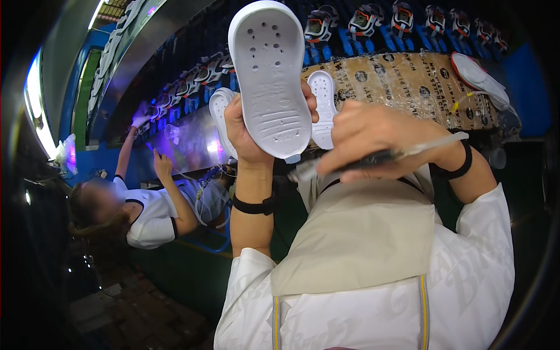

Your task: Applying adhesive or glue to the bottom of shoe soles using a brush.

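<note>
A white shoe sole (274, 81) is held up in my left hand (248, 134), its face with small holes and ridges turned toward me. The fingers wrap round its edges near the heel half. A small pale blue tab sticks out at the lower end of the sole. To the right of it, my right hand (373, 131) is closed round a dark-handled tool (376, 158) with a pale hose trailing from its rear. The tool's tip is smeared by motion and points toward the sole's lower end, apart from it. Behind lie two more white soles, one right (322, 102) and one left (219, 116).
Taped brown cardboard (402, 81) covers the worktop. A white oval piece with a red rim (478, 76) lies at its right end, beside a thin tube. Several shoe uppers (402, 17) stand in a row beyond. At the left, a co-worker (154, 210) reaches toward the row.
</note>
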The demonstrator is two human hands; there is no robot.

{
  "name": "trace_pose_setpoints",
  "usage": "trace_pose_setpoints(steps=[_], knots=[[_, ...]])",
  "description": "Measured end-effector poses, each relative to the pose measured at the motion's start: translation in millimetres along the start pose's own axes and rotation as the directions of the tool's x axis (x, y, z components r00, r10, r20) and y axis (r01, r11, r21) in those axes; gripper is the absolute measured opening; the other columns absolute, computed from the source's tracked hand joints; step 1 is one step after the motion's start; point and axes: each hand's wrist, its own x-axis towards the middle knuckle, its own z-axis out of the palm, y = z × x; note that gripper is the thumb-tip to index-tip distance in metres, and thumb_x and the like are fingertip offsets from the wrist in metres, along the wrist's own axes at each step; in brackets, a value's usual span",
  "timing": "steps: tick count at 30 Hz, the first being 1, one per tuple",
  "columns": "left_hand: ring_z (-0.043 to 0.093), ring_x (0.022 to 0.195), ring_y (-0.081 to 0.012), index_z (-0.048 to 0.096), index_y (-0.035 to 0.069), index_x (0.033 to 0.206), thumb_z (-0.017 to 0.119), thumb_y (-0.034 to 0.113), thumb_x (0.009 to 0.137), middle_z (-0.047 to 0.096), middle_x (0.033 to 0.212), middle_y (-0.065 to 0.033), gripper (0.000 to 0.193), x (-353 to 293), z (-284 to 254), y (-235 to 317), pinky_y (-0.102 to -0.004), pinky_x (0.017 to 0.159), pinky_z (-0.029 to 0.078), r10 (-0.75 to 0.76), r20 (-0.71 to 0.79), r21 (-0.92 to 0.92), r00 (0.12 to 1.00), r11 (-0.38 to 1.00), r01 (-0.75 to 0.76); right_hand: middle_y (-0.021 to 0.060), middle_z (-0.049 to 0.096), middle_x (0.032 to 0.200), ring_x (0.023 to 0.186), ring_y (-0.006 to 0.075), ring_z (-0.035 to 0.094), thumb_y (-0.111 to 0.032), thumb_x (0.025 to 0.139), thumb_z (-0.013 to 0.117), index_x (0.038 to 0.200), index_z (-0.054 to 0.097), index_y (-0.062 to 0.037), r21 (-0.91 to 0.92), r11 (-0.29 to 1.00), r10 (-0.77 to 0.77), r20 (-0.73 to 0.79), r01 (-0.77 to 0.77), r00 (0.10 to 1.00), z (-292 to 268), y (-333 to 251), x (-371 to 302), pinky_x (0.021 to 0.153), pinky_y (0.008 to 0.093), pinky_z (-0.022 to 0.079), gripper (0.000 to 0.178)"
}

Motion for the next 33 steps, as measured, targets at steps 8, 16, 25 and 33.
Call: trace_pose_setpoints(steps=[8,16,25,33], knots=[[0.071,0.098,-0.0390,0.050,-0.011,0.140,0.034,0.046,0.099,0.064,0.116,-0.0335,0.072,5,8,1,-0.0478,0.080,0.063,-0.052,0.042,-0.018,0.998,0.998,0.053,0.0041,0.067,0.097,0.096,0.0250,0.063,-0.015,0.087,0.076,0.113,0.073,-0.0112,-0.070,0.998,-0.001,0.007,0.001,1.000,-5,-1,-1,0.085,0.0410,0.043,0.027],[0.070,0.092,-0.0377,0.049,-0.011,0.139,0.034,0.046,0.099,0.064,0.112,-0.0314,0.071,10,1,3,-0.0486,0.080,0.062,-0.178,-0.042,-0.002,0.983,0.984,0.178,0.0073,0.070,0.092,0.093,0.0278,0.066,-0.021,0.090,0.075,0.113,0.075,-0.0111,0.065,0.998,0.024,-0.025,-0.023,0.999,-3,3,-5,0.086,0.0419,0.047,0.025],[0.064,0.100,-0.0431,0.046,0.000,0.148,0.031,0.044,0.104,0.062,0.122,-0.0272,0.064,-12,13,-48,-0.0563,0.073,0.063,-0.323,-0.156,-0.309,0.934,0.914,0.264,0.0092,0.075,0.093,0.084,0.0160,0.068,-0.020,0.086,0.076,0.102,0.078,-0.0016,0.277,0.850,0.523,-0.336,-0.448,0.783,-25,33,-8,0.078,0.0313,0.055,0.024],[0.070,0.101,-0.0354,0.051,-0.001,0.141,0.028,0.043,0.104,0.066,0.117,-0.0229,0.061,-17,12,-57,-0.0527,0.076,0.065,-0.207,-0.209,-0.282,0.956,0.948,0.144,0.0125,0.072,0.087,0.083,0.0305,0.067,-0.012,0.082,0.079,0.106,0.079,-0.0089,-0.525,0.797,0.064,-0.420,-0.300,0.905,2,56,-10,0.075,0.0389,0.053,0.024]])
